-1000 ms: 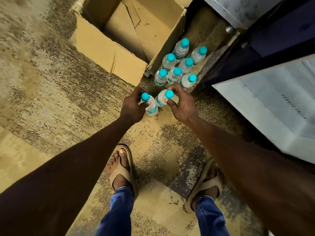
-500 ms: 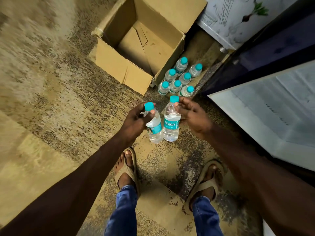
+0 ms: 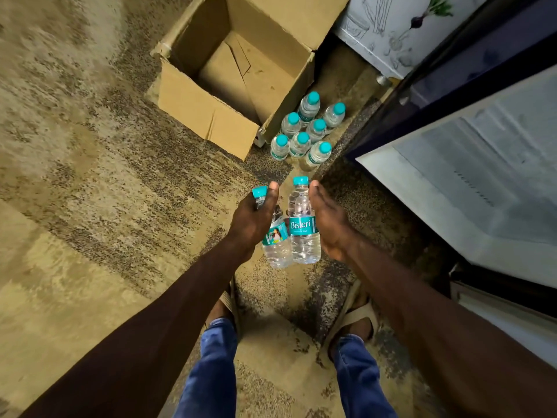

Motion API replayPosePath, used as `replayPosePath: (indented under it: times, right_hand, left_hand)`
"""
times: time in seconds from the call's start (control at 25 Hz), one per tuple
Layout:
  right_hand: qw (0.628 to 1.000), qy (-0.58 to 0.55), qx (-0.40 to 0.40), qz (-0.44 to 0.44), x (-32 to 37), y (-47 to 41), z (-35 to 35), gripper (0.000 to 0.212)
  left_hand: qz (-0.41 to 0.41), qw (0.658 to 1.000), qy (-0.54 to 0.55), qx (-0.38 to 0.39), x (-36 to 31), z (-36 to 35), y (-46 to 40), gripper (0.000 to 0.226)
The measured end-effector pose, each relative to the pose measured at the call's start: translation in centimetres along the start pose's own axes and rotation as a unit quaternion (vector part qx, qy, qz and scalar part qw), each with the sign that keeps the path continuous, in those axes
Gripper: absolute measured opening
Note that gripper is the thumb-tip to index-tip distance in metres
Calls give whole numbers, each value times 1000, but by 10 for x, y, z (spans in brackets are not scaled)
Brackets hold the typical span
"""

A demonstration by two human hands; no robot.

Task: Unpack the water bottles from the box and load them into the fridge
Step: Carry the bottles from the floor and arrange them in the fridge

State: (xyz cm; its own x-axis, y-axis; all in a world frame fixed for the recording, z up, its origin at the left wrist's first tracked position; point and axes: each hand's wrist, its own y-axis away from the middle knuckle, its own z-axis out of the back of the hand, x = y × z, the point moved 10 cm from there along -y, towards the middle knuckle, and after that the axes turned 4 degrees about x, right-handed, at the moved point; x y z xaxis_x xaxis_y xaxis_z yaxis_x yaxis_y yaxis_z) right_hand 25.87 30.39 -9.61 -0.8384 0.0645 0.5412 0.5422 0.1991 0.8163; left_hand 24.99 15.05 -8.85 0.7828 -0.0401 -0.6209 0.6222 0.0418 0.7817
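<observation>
My left hand (image 3: 251,220) grips a clear water bottle (image 3: 275,245) with a teal cap near its neck, tilted. My right hand (image 3: 327,224) holds a second bottle (image 3: 303,236) with a teal label upright, thumb along its side. Both bottles hang above the floor, side by side. Several more teal-capped bottles (image 3: 307,134) stand on the floor beside the open cardboard box (image 3: 208,113), which looks empty inside. The open fridge door (image 3: 470,188) is at the right.
The speckled floor spreads out to the left. My two feet in sandals stand below the hands. A white fridge panel (image 3: 388,31) with drawings stands behind the box at the upper right, and a dark gap runs beside the door.
Both hands have lifted their bottles off the floor and drawn them toward me, away from the standing group. The view has pulled back, showing more of the box.
</observation>
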Motion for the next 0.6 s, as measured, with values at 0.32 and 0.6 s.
replayPosePath:
  times: [0.32,0.6]
  right_hand:
    - [994,-91,49,-34,-11,15,1,40]
    - [991,-105,73,-31,-8,22,-5,33]
  left_hand:
    - [207,956,74,193,29,-20,19,10]
    - [128,968,107,189,37,-7,17,51]
